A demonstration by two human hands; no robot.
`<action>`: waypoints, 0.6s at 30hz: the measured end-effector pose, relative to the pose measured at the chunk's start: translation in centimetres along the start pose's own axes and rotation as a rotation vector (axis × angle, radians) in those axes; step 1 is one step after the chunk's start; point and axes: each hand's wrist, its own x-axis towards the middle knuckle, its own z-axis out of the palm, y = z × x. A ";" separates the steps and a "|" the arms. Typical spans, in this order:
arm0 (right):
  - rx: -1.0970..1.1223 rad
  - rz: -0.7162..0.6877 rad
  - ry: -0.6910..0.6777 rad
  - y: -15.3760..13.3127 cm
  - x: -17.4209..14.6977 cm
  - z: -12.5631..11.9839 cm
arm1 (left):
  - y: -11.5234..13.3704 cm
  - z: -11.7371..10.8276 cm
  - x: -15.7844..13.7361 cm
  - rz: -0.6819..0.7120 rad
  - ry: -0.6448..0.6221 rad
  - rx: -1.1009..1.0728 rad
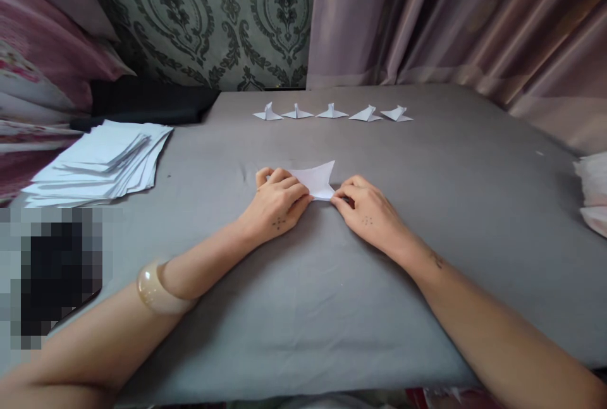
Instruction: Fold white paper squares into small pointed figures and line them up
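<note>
A partly folded sheet of white paper (315, 180) lies between my hands at the middle of the grey-covered table, one pointed corner standing up at its far right. My left hand (282, 197) is closed on its left side, thumb and fingers pressing the near edge. With thumb and forefinger, my right hand (363, 207) pinches the paper's near right corner. Part of the paper is hidden beneath my left fingers. Beyond it, several small folded white paper figures (332, 112) stand in a row along the back of the table.
A loose stack of white paper sheets (99, 162) lies at the left, in front of a folded black cloth (152, 102). A blurred-out dark object (61, 276) is near my left forearm. A whitish bundle (592, 191) sits at the right edge. Curtains (370, 17) hang behind the table.
</note>
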 end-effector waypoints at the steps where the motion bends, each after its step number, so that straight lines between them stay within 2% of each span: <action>1: 0.017 0.013 0.008 0.0 0.1 0.1 | 0.0 0.2 0.1 -0.028 0.001 -0.011; 6: 0.000 0.064 0.062 -0.3 0.2 0.5 | -0.2 1.1 0.7 -0.122 0.038 -0.034; 12: -0.092 0.041 0.112 -0.3 0.1 0.9 | -0.3 1.5 0.9 -0.162 0.060 -0.089; 18: -0.108 0.042 0.107 -0.4 0.1 1.0 | -0.1 1.5 1.4 -0.254 -0.013 -0.161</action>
